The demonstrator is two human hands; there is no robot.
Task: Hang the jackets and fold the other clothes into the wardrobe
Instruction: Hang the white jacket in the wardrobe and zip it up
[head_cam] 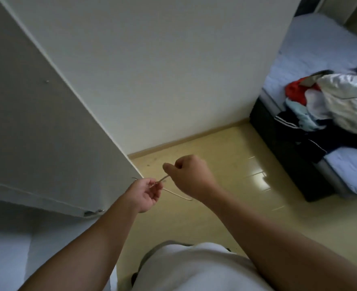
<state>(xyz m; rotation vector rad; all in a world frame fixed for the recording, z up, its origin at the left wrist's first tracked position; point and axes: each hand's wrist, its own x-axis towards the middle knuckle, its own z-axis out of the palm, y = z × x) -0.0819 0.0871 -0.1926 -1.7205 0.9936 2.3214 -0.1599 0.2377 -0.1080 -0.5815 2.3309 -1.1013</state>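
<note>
A thin metal wire hanger (174,192) is held low in front of me over the floor. My left hand (145,195) pinches one end of it, and my right hand (189,178) is curled around the wire just to the right. The open white wardrobe door (47,122) stands at the left, its lower corner right by my left hand. A pile of clothes (324,106) lies on the bed at the right: a white jacket on top, with red, light blue and dark navy striped garments under it.
The bed (312,59) has a light blue sheet and a dark base. A white wall (162,59) stands straight ahead. Glossy yellow floor (225,185) spreads between the wardrobe and the bed. My white shirt fills the bottom of the view.
</note>
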